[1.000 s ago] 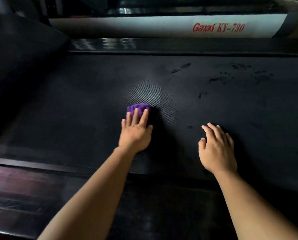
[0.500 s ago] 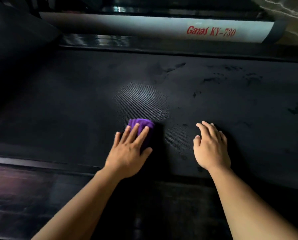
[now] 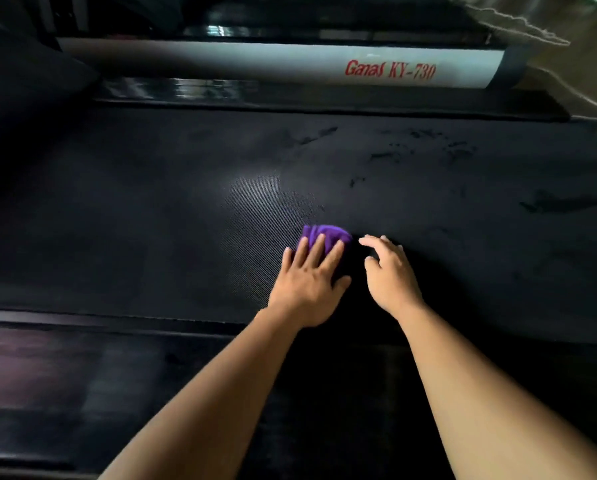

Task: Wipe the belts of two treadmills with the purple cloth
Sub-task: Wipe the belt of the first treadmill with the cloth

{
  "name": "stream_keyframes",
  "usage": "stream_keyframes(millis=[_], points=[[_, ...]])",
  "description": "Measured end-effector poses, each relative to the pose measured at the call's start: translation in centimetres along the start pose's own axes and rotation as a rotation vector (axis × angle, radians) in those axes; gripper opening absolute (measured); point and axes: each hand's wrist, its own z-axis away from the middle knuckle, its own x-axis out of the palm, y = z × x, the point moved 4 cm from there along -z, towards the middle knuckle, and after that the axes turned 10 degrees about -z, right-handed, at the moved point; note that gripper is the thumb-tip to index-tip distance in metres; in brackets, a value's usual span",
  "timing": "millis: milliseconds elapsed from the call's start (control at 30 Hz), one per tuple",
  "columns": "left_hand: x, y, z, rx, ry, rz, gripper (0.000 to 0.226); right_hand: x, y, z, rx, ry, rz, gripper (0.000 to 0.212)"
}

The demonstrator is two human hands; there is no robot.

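Observation:
A black textured treadmill belt (image 3: 151,209) spans the view, with dark smudges on its right part. A bunched purple cloth (image 3: 326,234) lies on the belt near the middle. My left hand (image 3: 309,284) presses flat on the cloth with straight fingers, covering its near half. My right hand (image 3: 388,275) rests on the belt just right of the cloth, fingers loosely bent, holding nothing.
A white side rail (image 3: 272,62) with red lettering runs along the far edge of the belt. A dark glossy rail (image 3: 82,322) borders the near edge, with dark wooden floor (image 3: 30,368) below it. A frayed fabric edge (image 3: 532,29) hangs at the top right.
My left hand has slid the cloth to the right across the belt, closing the gap to my right hand. The right hand has stayed on the belt.

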Motion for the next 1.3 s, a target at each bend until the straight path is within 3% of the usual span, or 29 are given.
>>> stream_keyframes(millis=[100, 233, 433, 600, 733, 867, 1100, 1300], points=[[0.4, -1.7, 2.9, 0.004, 0.004, -0.009, 0.065, -2.5, 0.9, 1.6, 0.029, -0.08, -0.06, 0.039], [0.2, -6.3, 3.1, -0.174, -0.015, -0.036, 0.065, -7.0, 4.2, 3.6, -0.115, -0.06, 0.125, 0.037], [-0.1, -1.9, -3.4, -0.354, -0.006, 0.03, 0.065, -13.6, 10.6, 2.3, -0.075, 0.048, 0.373, 0.045], [0.1, 9.5, -8.0, -0.194, -0.007, -0.01, 0.063, -13.2, 10.9, 1.8, -0.104, 0.079, 0.453, 0.058], [0.9, 15.6, -6.1, -0.06, -0.008, -0.024, 0.061, -13.4, 11.2, 1.9, -0.11, 0.106, 0.439, 0.057], [1.1, 12.0, -2.1, -0.058, -0.041, -0.063, 0.061, -13.5, 11.1, 1.9, -0.102, 0.099, 0.411, 0.056], [0.3, 0.9, -0.6, -0.394, -0.051, -0.084, 0.061, -13.2, 11.4, 2.1, -0.123, 0.132, 0.4, 0.052], [-0.3, 7.2, -7.4, -0.405, -0.016, -0.021, 0.062, -13.2, 12.0, 2.2, -0.13, 0.119, 0.382, 0.051]])
